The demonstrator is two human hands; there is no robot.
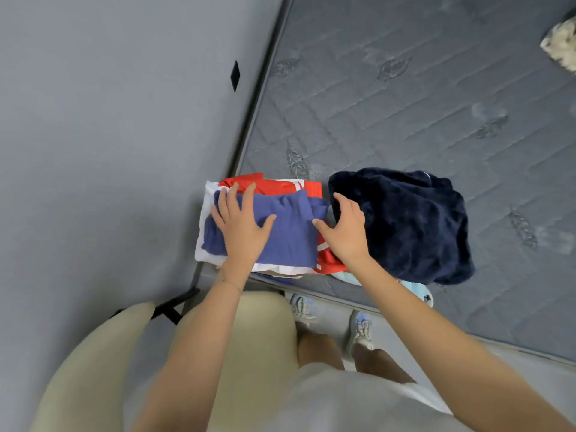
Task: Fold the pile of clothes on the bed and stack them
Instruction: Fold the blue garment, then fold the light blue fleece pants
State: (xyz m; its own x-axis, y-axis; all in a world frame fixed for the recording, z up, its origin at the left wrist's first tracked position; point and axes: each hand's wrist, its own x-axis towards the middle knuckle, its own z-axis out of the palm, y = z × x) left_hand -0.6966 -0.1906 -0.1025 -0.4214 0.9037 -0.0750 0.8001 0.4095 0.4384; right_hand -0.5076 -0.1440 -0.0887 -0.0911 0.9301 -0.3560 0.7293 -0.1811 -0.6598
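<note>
A stack of folded clothes sits at the mattress corner near me: a blue garment on top, a red and white one and a white one beneath. My left hand presses flat on the blue garment with spread fingers. My right hand rests with straight fingers at the stack's right edge, against a fluffy dark navy garment that lies bunched beside the stack. A light blue cloth peeks out under the navy one.
The grey quilted mattress stretches away to the right. A grey wall runs along its left side. A cream fluffy item lies at the far right. My shoes stand on the floor by the bed edge.
</note>
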